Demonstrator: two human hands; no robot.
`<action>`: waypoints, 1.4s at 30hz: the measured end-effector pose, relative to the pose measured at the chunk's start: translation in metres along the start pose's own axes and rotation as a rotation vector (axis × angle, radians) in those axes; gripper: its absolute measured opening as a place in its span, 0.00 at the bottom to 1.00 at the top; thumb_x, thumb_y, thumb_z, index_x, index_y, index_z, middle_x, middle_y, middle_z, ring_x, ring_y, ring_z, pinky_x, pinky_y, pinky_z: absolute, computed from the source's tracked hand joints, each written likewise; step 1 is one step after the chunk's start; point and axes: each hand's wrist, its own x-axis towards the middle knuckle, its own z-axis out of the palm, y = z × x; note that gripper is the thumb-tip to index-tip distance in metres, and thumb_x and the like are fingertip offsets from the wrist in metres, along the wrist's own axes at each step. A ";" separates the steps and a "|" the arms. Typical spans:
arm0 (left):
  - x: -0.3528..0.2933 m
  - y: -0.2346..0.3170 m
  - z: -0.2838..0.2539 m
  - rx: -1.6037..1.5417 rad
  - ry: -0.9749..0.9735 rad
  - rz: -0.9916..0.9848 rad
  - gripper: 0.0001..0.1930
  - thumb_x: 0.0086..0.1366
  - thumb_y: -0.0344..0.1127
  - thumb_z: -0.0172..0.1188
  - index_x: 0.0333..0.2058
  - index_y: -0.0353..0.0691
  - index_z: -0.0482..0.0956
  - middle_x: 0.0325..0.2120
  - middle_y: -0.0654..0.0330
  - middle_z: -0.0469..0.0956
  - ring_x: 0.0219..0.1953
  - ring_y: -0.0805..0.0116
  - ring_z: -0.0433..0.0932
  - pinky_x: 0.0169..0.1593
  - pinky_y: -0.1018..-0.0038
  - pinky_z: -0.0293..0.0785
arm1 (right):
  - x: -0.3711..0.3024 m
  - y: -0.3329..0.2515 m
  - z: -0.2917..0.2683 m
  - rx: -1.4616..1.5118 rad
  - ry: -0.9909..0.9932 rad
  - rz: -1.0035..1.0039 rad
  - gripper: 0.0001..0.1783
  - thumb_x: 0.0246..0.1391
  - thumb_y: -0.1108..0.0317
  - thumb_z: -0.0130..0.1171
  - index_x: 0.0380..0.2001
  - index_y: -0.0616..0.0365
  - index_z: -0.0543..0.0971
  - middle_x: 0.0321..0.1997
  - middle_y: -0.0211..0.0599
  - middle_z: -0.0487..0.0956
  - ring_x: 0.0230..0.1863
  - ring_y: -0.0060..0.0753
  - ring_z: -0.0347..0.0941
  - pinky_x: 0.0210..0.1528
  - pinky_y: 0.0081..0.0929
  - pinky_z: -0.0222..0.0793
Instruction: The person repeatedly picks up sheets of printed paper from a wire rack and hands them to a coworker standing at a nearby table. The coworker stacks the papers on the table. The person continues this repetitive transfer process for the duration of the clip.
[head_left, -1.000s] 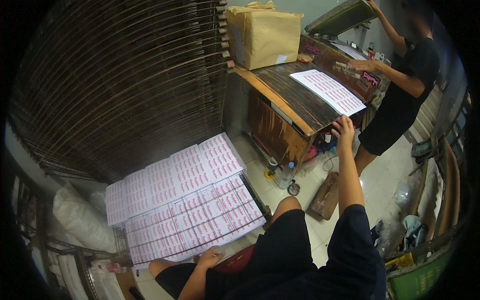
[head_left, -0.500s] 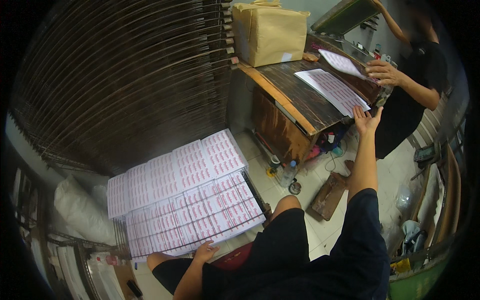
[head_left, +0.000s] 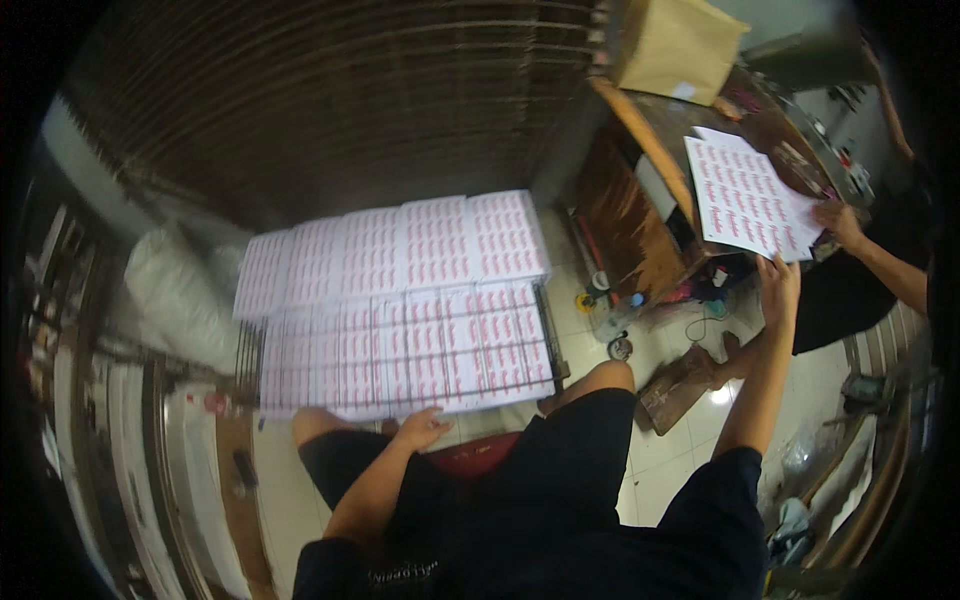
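A white sheet printed with rows of red lettering (head_left: 742, 200) is gripped at its near edge by my right hand (head_left: 780, 285), fingers closed on it. It lies over other paper at the corner of the wooden table (head_left: 655, 125). My left hand (head_left: 424, 430), holding nothing and with loosely bent fingers apart, rests over my lap near the front edge of a low wire rack. Similar printed sheets (head_left: 480, 240) lie on that rack in overlapping rows, with thin wires across the nearer ones.
Another person's hand (head_left: 842, 226) is at the sheet's right side. A wrapped tan package (head_left: 680, 50) stands on the table. Raised wire racks (head_left: 350, 110) rise behind the sheets. A wooden block (head_left: 675, 390) and plastic bottle (head_left: 610, 318) are on the tiled floor; a white sack (head_left: 175, 290) stands left.
My right hand has gone from open beside the paper to gripping a printed sheet. The other person's hand has lowered to the sheet. My view has swung, shifting the scene.
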 end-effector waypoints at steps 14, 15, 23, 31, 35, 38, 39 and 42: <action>0.007 0.006 -0.003 -0.241 0.010 0.054 0.31 0.53 0.51 0.62 0.51 0.39 0.69 0.31 0.52 0.77 0.34 0.64 0.76 0.39 0.71 0.72 | -0.264 0.066 0.225 0.507 -0.068 0.633 0.28 0.56 0.79 0.45 0.58 0.47 0.55 0.52 0.33 0.66 0.47 0.29 0.66 0.45 0.30 0.69; 0.009 -0.002 -0.002 -0.230 0.031 0.052 0.31 0.53 0.52 0.62 0.51 0.39 0.69 0.31 0.52 0.77 0.34 0.64 0.76 0.39 0.71 0.72 | -0.275 0.079 0.237 0.514 -0.058 0.679 0.28 0.56 0.79 0.45 0.58 0.46 0.55 0.51 0.33 0.66 0.47 0.29 0.66 0.45 0.30 0.70; 0.007 0.005 -0.006 -0.254 0.030 -0.009 0.32 0.51 0.51 0.64 0.51 0.40 0.68 0.32 0.50 0.77 0.33 0.64 0.76 0.36 0.71 0.73 | -0.322 0.197 0.257 0.355 0.049 0.876 0.30 0.55 0.82 0.42 0.58 0.46 0.50 0.52 0.40 0.62 0.48 0.36 0.66 0.46 0.36 0.73; 0.004 0.009 -0.010 -0.225 0.021 0.038 0.33 0.52 0.52 0.63 0.51 0.37 0.68 0.32 0.51 0.77 0.33 0.65 0.76 0.36 0.72 0.72 | -0.320 0.232 0.257 0.260 0.054 0.931 0.30 0.55 0.80 0.42 0.58 0.46 0.49 0.51 0.41 0.62 0.46 0.38 0.67 0.42 0.34 0.74; 0.003 0.015 -0.011 -0.224 0.012 0.015 0.33 0.52 0.52 0.63 0.52 0.36 0.67 0.31 0.51 0.77 0.33 0.66 0.76 0.36 0.72 0.72 | -0.320 0.237 0.257 0.254 0.068 0.930 0.30 0.55 0.79 0.43 0.58 0.45 0.49 0.49 0.41 0.63 0.45 0.38 0.68 0.41 0.34 0.74; 0.007 0.007 -0.009 -0.215 -0.001 0.032 0.33 0.52 0.53 0.63 0.52 0.38 0.68 0.31 0.52 0.77 0.33 0.65 0.75 0.36 0.72 0.72 | -0.320 0.238 0.259 0.263 0.076 0.931 0.31 0.55 0.78 0.44 0.59 0.44 0.48 0.49 0.42 0.63 0.45 0.38 0.68 0.41 0.34 0.73; 0.008 0.005 -0.007 -0.218 -0.001 0.020 0.34 0.52 0.53 0.63 0.52 0.38 0.68 0.31 0.52 0.77 0.33 0.65 0.75 0.36 0.72 0.72 | -0.320 0.238 0.260 0.267 0.079 0.932 0.31 0.55 0.78 0.44 0.59 0.44 0.48 0.49 0.42 0.63 0.45 0.38 0.68 0.41 0.34 0.73; 0.008 0.004 -0.006 -0.211 0.005 -0.006 0.34 0.51 0.53 0.63 0.52 0.39 0.68 0.32 0.51 0.77 0.33 0.65 0.75 0.36 0.72 0.72 | -0.319 0.235 0.262 0.269 0.084 0.950 0.31 0.55 0.78 0.44 0.59 0.44 0.48 0.49 0.42 0.63 0.45 0.39 0.68 0.42 0.35 0.72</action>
